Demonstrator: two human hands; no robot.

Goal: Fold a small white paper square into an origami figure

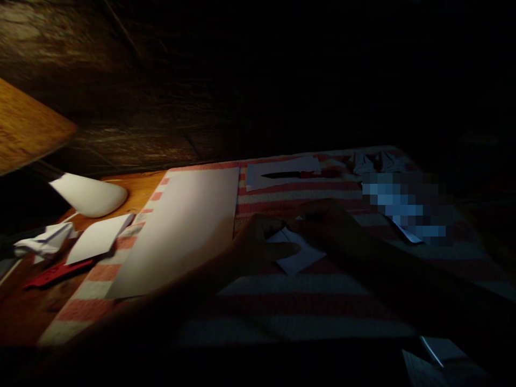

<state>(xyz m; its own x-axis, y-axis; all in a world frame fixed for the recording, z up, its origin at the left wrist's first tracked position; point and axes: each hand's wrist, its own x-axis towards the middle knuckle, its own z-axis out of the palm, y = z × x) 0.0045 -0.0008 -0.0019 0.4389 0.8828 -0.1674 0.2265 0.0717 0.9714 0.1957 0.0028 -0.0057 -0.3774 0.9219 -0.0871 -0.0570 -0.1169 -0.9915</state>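
Low over a striped cloth, a small folded white paper (298, 259) is held between both hands. My left hand (258, 236) pinches its left side, with the thumb lying across the paper. At the upper right edge, my right hand (328, 223) has its fingers closed on the same paper; deep shadow hides the fingertips. Left of the hands lies a large white sheet (189, 215). Beyond them, a knife (282, 175) with a dark blade and reddish handle rests on another white paper (253, 180).
Red and pale striped cloth (298, 302) covers the wooden table (147, 180). At left stand a white lamp-like object (91, 196), crumpled paper (46, 241), and a curved white paper (99, 239) by a red strip (56, 274). Folded paper shapes (360, 162) and a blurred-out bright object (407, 209) lie right.
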